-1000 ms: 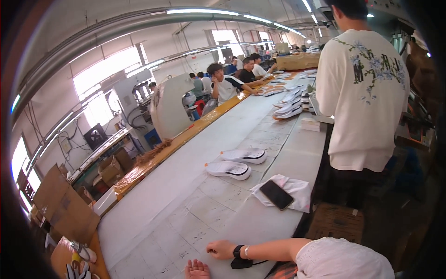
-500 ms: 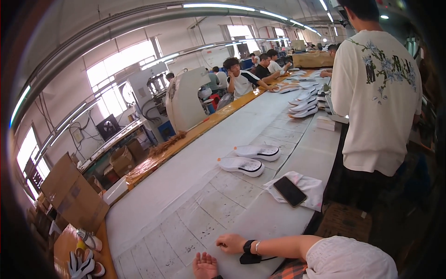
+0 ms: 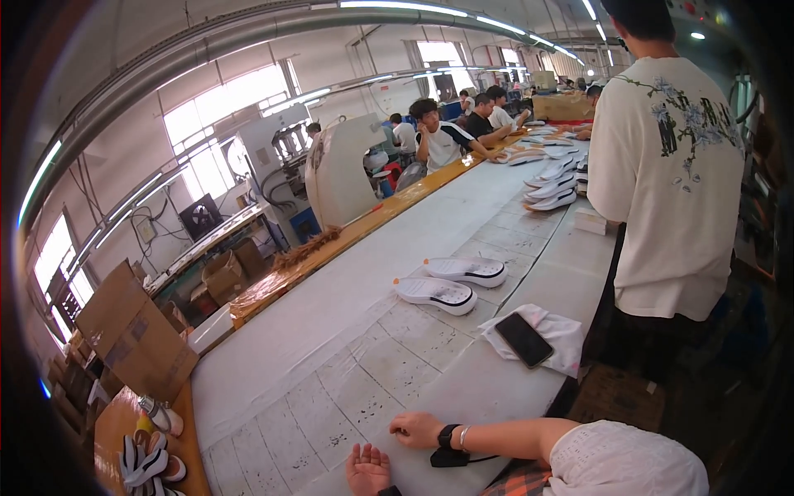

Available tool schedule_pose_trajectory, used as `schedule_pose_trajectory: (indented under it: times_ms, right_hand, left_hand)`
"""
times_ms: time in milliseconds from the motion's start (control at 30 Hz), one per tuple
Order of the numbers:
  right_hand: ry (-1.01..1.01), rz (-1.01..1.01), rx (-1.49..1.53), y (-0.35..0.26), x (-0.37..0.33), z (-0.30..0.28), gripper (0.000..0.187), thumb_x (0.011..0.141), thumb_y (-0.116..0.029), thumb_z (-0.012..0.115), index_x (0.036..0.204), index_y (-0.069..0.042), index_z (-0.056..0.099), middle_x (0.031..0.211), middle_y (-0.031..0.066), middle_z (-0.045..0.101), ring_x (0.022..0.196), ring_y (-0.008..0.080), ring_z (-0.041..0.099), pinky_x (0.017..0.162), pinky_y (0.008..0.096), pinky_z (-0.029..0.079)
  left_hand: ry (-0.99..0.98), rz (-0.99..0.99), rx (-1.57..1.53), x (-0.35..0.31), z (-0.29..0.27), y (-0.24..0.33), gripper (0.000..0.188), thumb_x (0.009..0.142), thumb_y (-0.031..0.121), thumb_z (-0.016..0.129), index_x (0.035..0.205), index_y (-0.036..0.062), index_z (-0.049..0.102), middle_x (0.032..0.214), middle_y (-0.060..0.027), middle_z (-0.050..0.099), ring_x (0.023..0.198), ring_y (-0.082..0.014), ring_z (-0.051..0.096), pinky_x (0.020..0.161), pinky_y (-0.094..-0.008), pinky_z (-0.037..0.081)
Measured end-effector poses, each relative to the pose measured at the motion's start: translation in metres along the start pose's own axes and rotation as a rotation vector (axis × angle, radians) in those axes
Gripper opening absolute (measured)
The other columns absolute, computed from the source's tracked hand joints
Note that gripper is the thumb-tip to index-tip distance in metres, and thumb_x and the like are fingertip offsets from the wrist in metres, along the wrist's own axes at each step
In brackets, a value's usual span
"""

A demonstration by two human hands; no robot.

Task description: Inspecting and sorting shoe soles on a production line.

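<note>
My left hand (image 3: 368,469) lies palm up at the table's near side, its fingers slightly bent and holding nothing. Just right of it my right hand (image 3: 416,430) rests on the white table surface (image 3: 331,388) with curled fingers, and nothing shows in them. A dark watch (image 3: 447,436) and a bracelet circle the right wrist. Beneath that wrist sits a small black box (image 3: 449,457) with a cable. Two white shoe soles (image 3: 436,295) with dark edging and orange tips lie side by side farther up the table, apart from both hands.
A phone (image 3: 524,340) lies on a white wrapped packet at the right edge. More soles (image 3: 550,198) are piled farther along. A person in a cream shirt (image 3: 670,190) stands at right; others sit across. A cardboard box (image 3: 136,339) and loose shoe parts (image 3: 145,459) are at left.
The view has shifted slightly, so the table and soles appear a little farther right and lower. Both hands keep nearly the same pose; nothing is picked up or put down.
</note>
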State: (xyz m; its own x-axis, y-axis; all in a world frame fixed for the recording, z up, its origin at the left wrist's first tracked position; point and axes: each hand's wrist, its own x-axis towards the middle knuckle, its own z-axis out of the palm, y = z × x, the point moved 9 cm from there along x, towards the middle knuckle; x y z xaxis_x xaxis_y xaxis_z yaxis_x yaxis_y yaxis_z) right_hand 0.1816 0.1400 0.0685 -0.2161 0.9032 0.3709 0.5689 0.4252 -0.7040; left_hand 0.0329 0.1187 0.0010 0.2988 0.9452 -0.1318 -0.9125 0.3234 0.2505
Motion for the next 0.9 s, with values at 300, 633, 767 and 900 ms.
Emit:
schedule_pose_trajectory:
  times_ms: [300,633,767,900]
  right_hand:
    - [0.016,-0.009,-0.010,-0.0024,0.0003,-0.0031,0.010,0.074,-0.012,0.054,0.082,-0.008,0.059,0.081,0.0078,0.060,0.076,0.0260,0.058,0.066,0.0349,0.047]
    - [0.025,-0.033,-0.045,-0.0007,0.0010,-0.0022,0.011,0.074,-0.012,0.055,0.083,-0.007,0.059,0.080,0.0088,0.060,0.077,0.0271,0.058,0.065,0.0355,0.046]
    - [0.016,-0.030,-0.007,-0.0019,0.0006,-0.0023,0.011,0.074,-0.012,0.053,0.082,-0.007,0.058,0.080,0.0097,0.060,0.077,0.0286,0.057,0.066,0.0369,0.046]
    - [0.012,-0.022,0.025,-0.0004,0.0007,-0.0011,0.011,0.075,-0.013,0.051,0.081,-0.006,0.057,0.080,0.0105,0.059,0.078,0.0298,0.056,0.067,0.0387,0.045]
  left_hand:
    - [-0.053,-0.015,-0.025,0.0019,0.0020,0.0000,0.028,0.088,0.025,0.043,0.106,0.0061,0.053,0.103,-0.0142,0.059,0.094,-0.0285,0.055,0.087,-0.0457,0.040]
    - [-0.071,-0.023,0.000,0.0029,-0.0027,0.0013,0.029,0.089,0.024,0.041,0.111,0.0063,0.050,0.111,-0.0134,0.055,0.101,-0.0270,0.049,0.089,-0.0439,0.038]
    - [-0.039,-0.033,0.029,0.0027,-0.0042,0.0012,0.028,0.089,0.024,0.042,0.110,0.0065,0.050,0.109,-0.0132,0.055,0.100,-0.0273,0.050,0.088,-0.0441,0.039]
    - [-0.043,-0.034,0.022,0.0022,-0.0007,0.0003,0.027,0.088,0.023,0.043,0.109,0.0062,0.051,0.107,-0.0137,0.056,0.096,-0.0278,0.052,0.087,-0.0441,0.040]
